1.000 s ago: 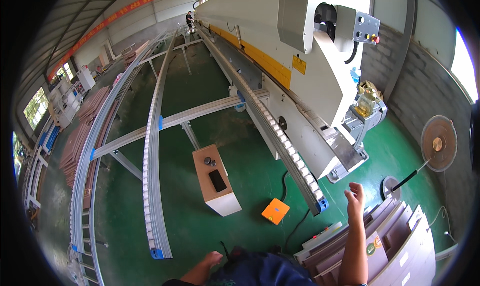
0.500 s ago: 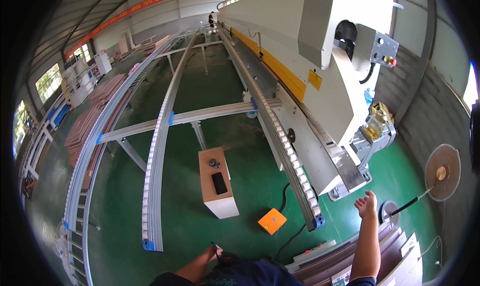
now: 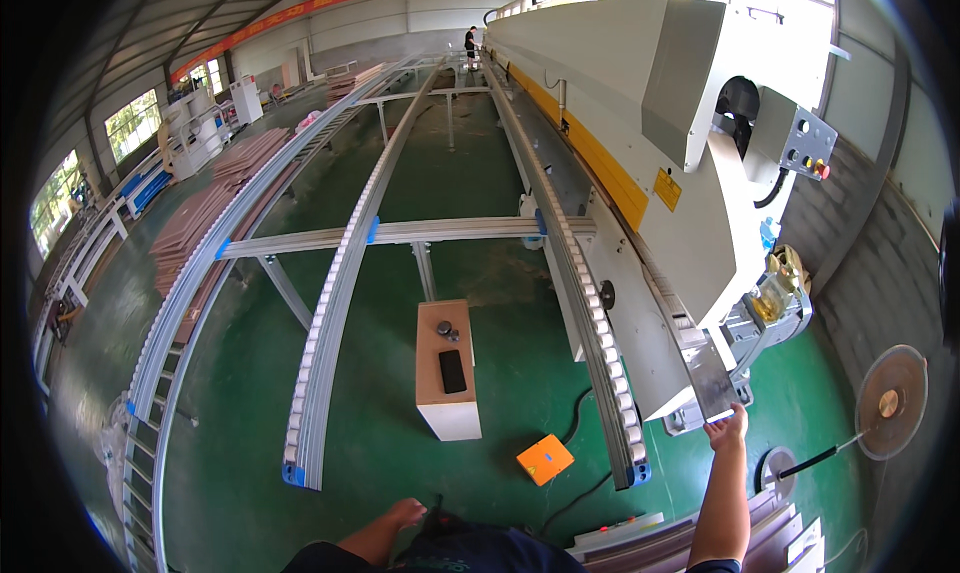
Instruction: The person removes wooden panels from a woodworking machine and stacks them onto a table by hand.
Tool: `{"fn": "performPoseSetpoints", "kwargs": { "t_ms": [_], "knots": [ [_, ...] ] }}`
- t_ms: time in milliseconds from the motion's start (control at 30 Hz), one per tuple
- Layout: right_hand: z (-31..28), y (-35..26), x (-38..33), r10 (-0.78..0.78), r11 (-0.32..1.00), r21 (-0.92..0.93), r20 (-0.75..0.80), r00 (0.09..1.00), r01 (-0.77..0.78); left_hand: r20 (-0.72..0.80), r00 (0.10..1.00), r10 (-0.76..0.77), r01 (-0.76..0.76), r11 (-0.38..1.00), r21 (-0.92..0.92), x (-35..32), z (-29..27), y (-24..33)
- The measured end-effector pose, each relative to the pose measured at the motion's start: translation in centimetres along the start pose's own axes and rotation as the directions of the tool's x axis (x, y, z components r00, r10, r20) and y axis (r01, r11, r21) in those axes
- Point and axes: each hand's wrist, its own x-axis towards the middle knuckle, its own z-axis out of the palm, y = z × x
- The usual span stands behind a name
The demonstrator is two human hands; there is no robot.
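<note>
Metal end plate (image 3: pixel 710 378) at near end of long white machine (image 3: pixel 690 208); right hand (image 3: pixel 728 428) now up at its lower edge, was apart from it half a second ago. Fingers seem to touch; can't tell if gripping. Left hand (image 3: pixel 406 513) low by the body, fingers bent, can't tell if closed. Green floor (image 3: pixel 380 423) underneath, roller rails (image 3: pixel 345 263) run lengthwise. Brown-topped box (image 3: pixel 430 373) carries black phone (image 3: pixel 453 371); orange box (image 3: pixel 546 460) on floor. Fan (image 3: pixel 888 403) near grey wall (image 3: pixel 850 303).
</note>
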Motion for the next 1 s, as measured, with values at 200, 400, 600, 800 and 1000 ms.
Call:
{"fn": "performPoseSetpoints", "kwargs": {
  "t_ms": [200,400,600,800,1000],
  "knots": [
    [0.3,-0.6,-0.3,0.047,0.998,0.041,0.006,0.999,-0.048,-0.087,0.994,-0.07,0.056,0.987,-0.149,-0.5,0.2,1.4],
    [-0.8,-1.0,1.0,0.025,0.993,0.115,-0.005,1.0,-0.025,-0.091,0.993,-0.069,0.035,0.94,-0.339,-0.5,0.2,2.9],
    [-1.9,-0.9,1.4,0.031,0.987,0.158,-0.035,0.999,-0.025,0.037,0.998,0.058,-0.053,0.99,-0.132,0.3,-0.3,2.7],
    [-1.8,-0.6,1.0,0.034,0.985,0.173,-0.089,0.995,-0.018,-0.047,0.958,0.284,-0.282,0.958,0.049,1.4,0.5,0.9],
    [-1.2,-0.3,1.6,-0.003,0.978,0.209,-0.062,0.998,0.016,0.086,0.996,-0.005,0.029,0.959,-0.281,3.6,0.8,-1.1]
  ]
}}
